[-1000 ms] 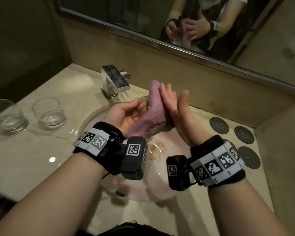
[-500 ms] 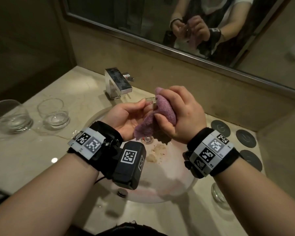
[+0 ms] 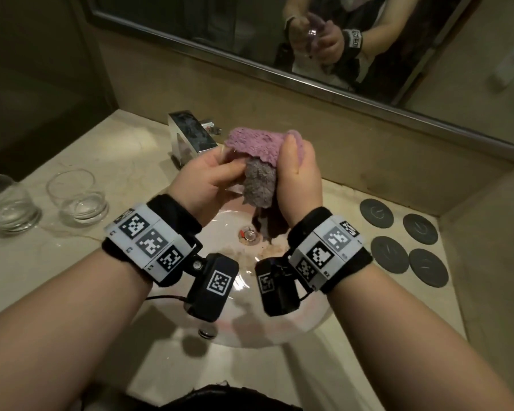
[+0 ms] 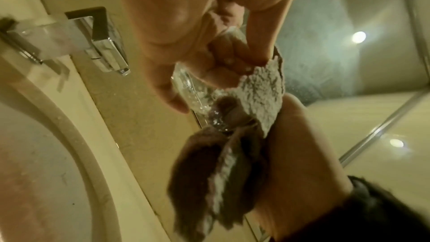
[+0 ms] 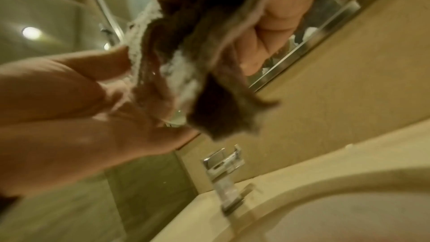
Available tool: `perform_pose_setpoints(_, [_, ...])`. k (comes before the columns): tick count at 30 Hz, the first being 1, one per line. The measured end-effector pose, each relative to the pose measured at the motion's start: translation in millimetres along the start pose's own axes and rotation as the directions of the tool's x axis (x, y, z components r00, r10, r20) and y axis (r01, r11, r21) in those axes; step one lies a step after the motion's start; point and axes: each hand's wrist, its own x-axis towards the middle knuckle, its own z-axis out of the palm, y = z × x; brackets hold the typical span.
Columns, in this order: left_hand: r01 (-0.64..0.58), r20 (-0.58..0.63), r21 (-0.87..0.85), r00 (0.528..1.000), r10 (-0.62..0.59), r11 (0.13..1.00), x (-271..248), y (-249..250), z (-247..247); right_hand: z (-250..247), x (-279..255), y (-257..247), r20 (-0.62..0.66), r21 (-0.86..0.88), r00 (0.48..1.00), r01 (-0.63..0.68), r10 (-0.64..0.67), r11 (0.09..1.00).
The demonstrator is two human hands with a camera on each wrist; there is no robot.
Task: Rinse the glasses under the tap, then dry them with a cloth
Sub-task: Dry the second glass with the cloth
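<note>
Over the sink, my left hand (image 3: 211,176) holds a clear glass (image 4: 197,91), with the fingers curled round its wall. In the head view a purple cloth (image 3: 258,143) covers nearly all of the glass. My right hand (image 3: 296,166) grips this cloth against the glass, thumb pointing up. The cloth's grey underside (image 3: 260,185) hangs down between both hands. In the left wrist view the cloth (image 4: 263,89) wraps the wet glass. The right wrist view shows the cloth (image 5: 186,65) bunched under the right fingers, beside the left hand (image 5: 69,109).
Two more clear glasses (image 3: 9,203) (image 3: 77,197) stand on the stone counter to the left. The chrome tap (image 3: 190,137) is just behind my left hand. Below lies the round basin (image 3: 190,333). Several dark round coasters (image 3: 377,215) lie at the right. A mirror (image 3: 428,69) lines the back wall.
My right hand went from lying flat against the cloth to gripping it round the glass. The cloth now drapes over the top of the glass. My left hand kept its hold.
</note>
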Motion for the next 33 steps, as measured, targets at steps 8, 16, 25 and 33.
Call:
perform_pose_setpoints(8, [0.393, 0.054, -0.406, 0.912, -0.408, 0.825, 3, 12, -15, -27, 2, 10, 0.234, -0.271, 0.789, 0.614, -0.568, 0.741])
perform_pose_setpoints(16, [0.303, -0.028, -0.411, 0.938, -0.344, 0.860, 5, 3, -8, -26, 2, 14, 0.337, -0.190, 0.579, 0.814, -0.742, 0.548])
perform_pose_setpoints(25, [0.128, -0.012, -0.182, 0.991, -0.133, 0.975, -9, 4, 5, -10, -23, 15, 0.094, -0.042, 0.889, 0.452, -0.447, 0.891])
perform_pose_setpoints(33, [-0.017, -0.054, 0.204, 0.998, 0.029, 0.979, -6, 11, 7, -3, -7, -1, 0.061, 0.103, 0.996, -0.076, 0.070, 0.992])
